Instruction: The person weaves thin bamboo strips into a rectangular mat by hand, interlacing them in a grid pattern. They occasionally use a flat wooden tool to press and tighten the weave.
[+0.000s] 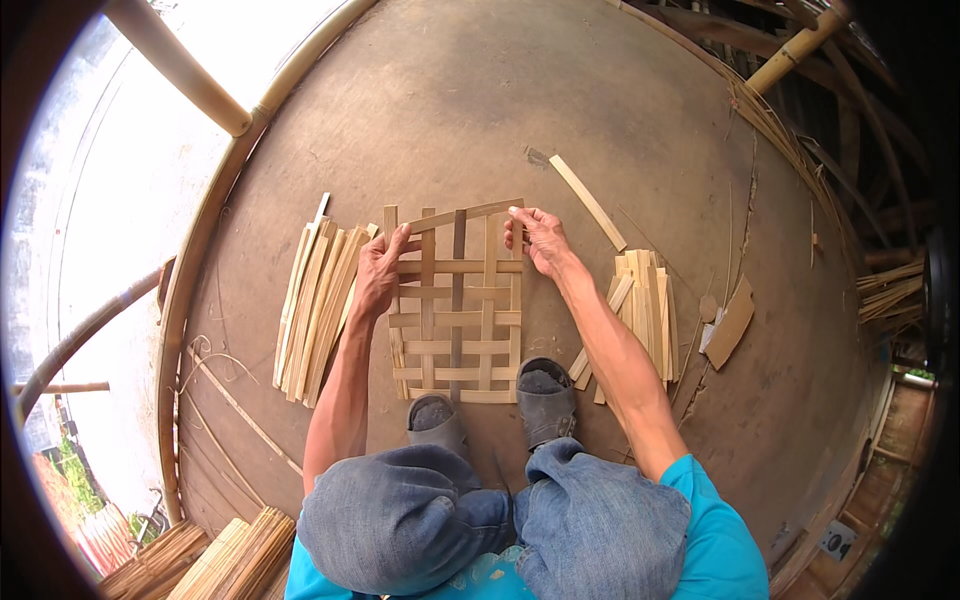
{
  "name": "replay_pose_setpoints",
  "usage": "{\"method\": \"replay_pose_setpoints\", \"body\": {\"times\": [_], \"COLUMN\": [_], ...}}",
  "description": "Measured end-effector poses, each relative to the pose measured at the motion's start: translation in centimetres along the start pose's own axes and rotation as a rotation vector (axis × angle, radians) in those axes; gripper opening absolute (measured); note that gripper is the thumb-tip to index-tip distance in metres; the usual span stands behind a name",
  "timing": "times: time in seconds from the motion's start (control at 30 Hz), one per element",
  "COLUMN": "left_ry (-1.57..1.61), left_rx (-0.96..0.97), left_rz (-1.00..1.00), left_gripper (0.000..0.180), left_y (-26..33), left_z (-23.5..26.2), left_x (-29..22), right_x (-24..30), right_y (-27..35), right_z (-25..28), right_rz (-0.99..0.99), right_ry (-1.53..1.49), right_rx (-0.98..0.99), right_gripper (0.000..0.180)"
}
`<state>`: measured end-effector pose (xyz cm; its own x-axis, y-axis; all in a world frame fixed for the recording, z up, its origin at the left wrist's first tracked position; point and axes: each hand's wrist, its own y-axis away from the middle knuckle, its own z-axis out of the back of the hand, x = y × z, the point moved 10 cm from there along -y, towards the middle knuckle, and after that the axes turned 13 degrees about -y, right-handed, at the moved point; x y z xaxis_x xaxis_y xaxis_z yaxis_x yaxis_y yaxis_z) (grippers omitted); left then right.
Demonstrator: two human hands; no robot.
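Note:
A woven lattice of flat bamboo strips (472,319) lies on the floor before my feet, with one darker upright strip (458,285) near its middle. Across its far end runs a loose bamboo strip (466,216), slanting up toward the right. My left hand (380,268) pinches the left end of this strip, beside the lattice's far left corner. Its right end is between the thumb and fingers of my right hand (540,240), at the far right corner. Some of the right fingers are tucked out of sight.
Bundles of bamboo strips lie on the left (322,310) and right (645,310). A single strip (588,202) lies farther off, and a brown flat piece (730,325) rests right. My sandals (546,400) touch the lattice's near edge. A bamboo rail (205,230) borders the floor's left.

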<state>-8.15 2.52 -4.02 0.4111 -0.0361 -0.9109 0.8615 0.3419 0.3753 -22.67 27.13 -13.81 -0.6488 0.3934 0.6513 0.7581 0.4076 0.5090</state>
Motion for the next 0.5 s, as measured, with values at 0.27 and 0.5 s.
{"method": "replay_pose_setpoints", "body": {"times": [0.27,0.5], "left_ry": [-0.040,-0.128], "left_rx": [0.020,-0.047], "left_rz": [0.012,0.007], "left_gripper": [0.064,0.061], "left_y": [0.4,-0.2], "left_z": [0.0,1.3], "left_x": [-0.2,0.1], "right_x": [2.3,2.3], "right_y": [1.5,1.2], "right_z": [-2.6,-3.0], "right_rz": [0.105,0.112], "right_ry": [0.196,0.225], "right_rx": [0.066,0.072], "right_gripper": [0.040,0.032]}}
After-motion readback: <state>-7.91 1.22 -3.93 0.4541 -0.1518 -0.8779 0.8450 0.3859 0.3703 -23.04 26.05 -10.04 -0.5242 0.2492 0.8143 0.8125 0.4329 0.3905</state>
